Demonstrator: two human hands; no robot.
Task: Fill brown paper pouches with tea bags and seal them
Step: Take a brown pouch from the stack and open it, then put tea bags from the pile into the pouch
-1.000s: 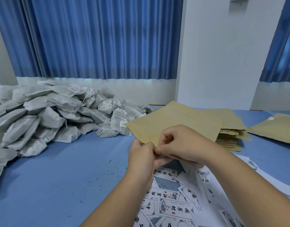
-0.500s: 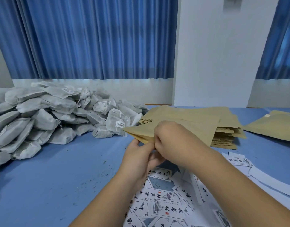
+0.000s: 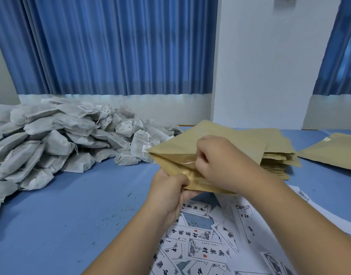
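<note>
Lying nearest, printed paper labels (image 3: 198, 249) are spread loosely over the blue worktop (image 3: 61, 205), directly beneath the hands. Just above them, a brown paper pouch (image 3: 176, 149) is held clear of the worktop. Its mouth is turned toward the person and partly parted, so that a glossy inner lining is seen. The near lip is pinched by the left hand (image 3: 168, 186), thumb on top and the other digits curled beneath. The upper lip is pinched and lifted by the curled fingers (image 3: 203, 155) of the right hand (image 3: 222, 165). No tea bag is seen inside.

The step is judged to be the opening of the mouth, and several risks can be read from it. If the lips are pulled apart too sharply, the paper could be torn at a side seam or creased across the sealing strip, and a poor seal would then be likely. If either pinch is loosened, the pouch could be dropped onto the labels, which could be scattered or bent.

Beyond the hands, the stack of empty pouches (image 3: 277, 157) lies just behind the held one and could be nudged askew by its far corner. Farther left, the heap of tea bags (image 3: 51, 139) is piled steeply. A careless reach could send bags sliding, and their strings could be tangled.
</note>
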